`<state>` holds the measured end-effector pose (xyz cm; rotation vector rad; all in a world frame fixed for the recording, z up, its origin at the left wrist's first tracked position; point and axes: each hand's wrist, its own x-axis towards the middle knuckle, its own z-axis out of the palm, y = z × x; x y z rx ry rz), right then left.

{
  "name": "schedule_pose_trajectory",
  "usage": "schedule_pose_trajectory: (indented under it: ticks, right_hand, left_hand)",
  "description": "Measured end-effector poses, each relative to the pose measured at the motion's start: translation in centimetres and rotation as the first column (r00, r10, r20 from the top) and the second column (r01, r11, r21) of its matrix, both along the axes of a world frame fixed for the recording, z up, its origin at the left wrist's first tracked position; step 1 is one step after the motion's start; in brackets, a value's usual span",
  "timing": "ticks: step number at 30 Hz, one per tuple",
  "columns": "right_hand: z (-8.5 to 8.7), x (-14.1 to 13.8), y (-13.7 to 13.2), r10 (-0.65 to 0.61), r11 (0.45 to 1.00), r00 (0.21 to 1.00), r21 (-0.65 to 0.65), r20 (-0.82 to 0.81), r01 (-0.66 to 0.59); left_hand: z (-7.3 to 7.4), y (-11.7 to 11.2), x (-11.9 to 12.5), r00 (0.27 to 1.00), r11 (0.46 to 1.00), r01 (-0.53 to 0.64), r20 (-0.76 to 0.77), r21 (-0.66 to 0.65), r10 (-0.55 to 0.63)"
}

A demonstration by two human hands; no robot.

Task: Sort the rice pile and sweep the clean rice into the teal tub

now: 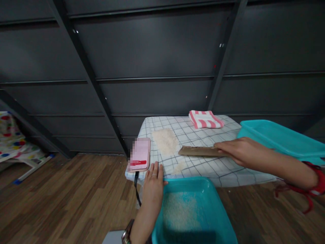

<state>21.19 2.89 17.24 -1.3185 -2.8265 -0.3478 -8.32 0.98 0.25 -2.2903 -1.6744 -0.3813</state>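
My right hand (238, 150) is closed on one end of a flat brown piece of cardboard (198, 151), held low over the checked cloth with its long edge towards the table. My left hand (153, 184) lies with fingers stretched out on the table's front edge, its thumb by the rim of a teal plastic tray (186, 180). Loose white grains like rice (181, 211) are spread over the bottom of this tray. On the cloth, a larger heap of the same grains (165, 140) lies left of the cardboard, with a small scatter (179, 167) nearer the front edge.
A white checked tablecloth (177, 122) covers the table. A pink phone case (142, 149) lies at its left edge, a folded pink-and-white towel (206, 119) at the back. Another teal tray (281, 135) stands on the right. Behind rises a dark panelled wall (157, 47).
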Motion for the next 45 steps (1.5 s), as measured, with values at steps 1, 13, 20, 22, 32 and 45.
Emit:
schedule_pose_trajectory:
  ticks: [1, 13, 20, 22, 32, 45]
  right_hand:
    - [0.0, -0.1, -0.3, 0.018, 1.0, 1.0, -0.008, -0.007, -0.018]
    - [-0.2, -1.0, -0.8, 0.036, 0.998, 0.999, 0.06, 0.003, -0.036]
    - [-0.1, -2.7, -2.8, 0.119, 0.988, 0.984, -0.084, -0.133, -0.131]
    - [0.0, -2.9, -3.1, 0.159, 0.978, 0.972, -0.105, -0.175, -0.179]
    - [0.0, -2.9, -5.4, 0.36, 0.929, 0.918, 0.156, -0.165, -0.336]
    - [-0.6, -2.4, -2.5, 0.286, 0.957, 0.937, 0.11, -0.198, -0.269]
  left_hand:
    - [0.1, 0.0, 0.1, 1.0, 1.0, -0.009, -0.007, -0.004, 0.009]
    - [-0.1, -0.1, 0.2, 1.0, 1.0, 0.001, 0.006, -0.008, -0.001]
    - [0.7, -0.2, 0.8, 0.999, 0.997, -0.048, 0.005, -0.063, 0.048]
    - [1.1, -0.2, 0.8, 0.999, 0.996, -0.042, -0.011, -0.081, 0.042]
    - [1.3, -0.4, 0.4, 1.0, 0.997, -0.014, -0.011, -0.077, 0.013]
    - [1.5, -0.3, 1.0, 0.997, 0.994, -0.073, -0.011, -0.083, 0.072]
